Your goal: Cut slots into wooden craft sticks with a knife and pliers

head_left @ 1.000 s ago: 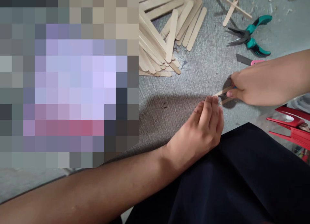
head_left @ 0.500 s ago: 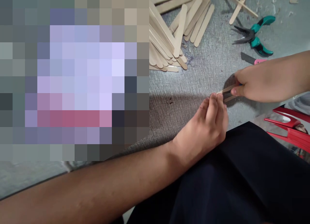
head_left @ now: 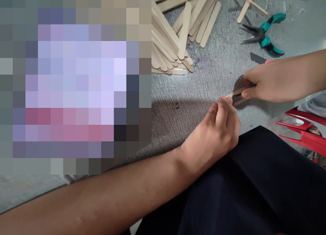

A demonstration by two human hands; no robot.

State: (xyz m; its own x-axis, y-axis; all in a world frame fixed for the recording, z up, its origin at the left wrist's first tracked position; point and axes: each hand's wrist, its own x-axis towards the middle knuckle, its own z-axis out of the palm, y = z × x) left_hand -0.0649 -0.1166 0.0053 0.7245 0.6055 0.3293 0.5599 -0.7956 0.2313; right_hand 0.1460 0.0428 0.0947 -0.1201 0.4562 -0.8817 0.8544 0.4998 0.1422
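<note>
With fingertips pinched together, my left hand (head_left: 214, 126) holds one end of a wooden craft stick (head_left: 236, 92) low over the table. My right hand (head_left: 270, 80) is closed around a narrow blue-handled knife (head_left: 253, 86), mostly hidden by the fingers. Its dark, blade-like end points toward my left fingertips, beside the stick. Another pale strip of wood (head_left: 240, 101) shows just below; whether it is joined to the first cannot be seen.
Many loose craft sticks (head_left: 184, 31) lie heaped at the upper left of the grey textured table (head_left: 198, 85). Teal-handled pliers (head_left: 263, 35), a pink cutter (head_left: 268, 61) and crossed sticks (head_left: 247, 6) lie beyond my right hand. Red plastic (head_left: 308, 133) is at the right.
The whole view has shifted slightly, so the table things appear a little further left and up. Both hands keep their holds, and the right hand is nearly in place.
</note>
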